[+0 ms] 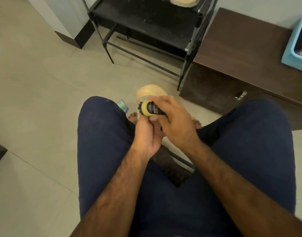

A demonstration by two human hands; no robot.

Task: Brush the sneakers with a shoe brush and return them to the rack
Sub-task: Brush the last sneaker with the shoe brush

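Sneaker (pixel 151 92) low between knees, toe toward rack (pixel 146 19). Right hand (pixel 177 124) clasps shoe brush (pixel 151 108), bristles against upper. Left hand (pixel 146 135) probably grips Sneaker underneath; fingers hidden. Brushing under way. Next: finish strokes, then lift onto rack shelf.

Floor (pixel 35 82): glossy beige tile, smooth. Rack (pixel 146 19): black metal tubes, matt dusty shelf. Cabinet (pixel 232 48): dark wood grain, matt; handle (pixel 240 95) shiny metal. Basket (pixel 291 50) on cabinet's right edge: smooth pale-blue plastic. Trousers (pixel 102 142): matt dark cloth. Brush (pixel 151 108): glossy printed label
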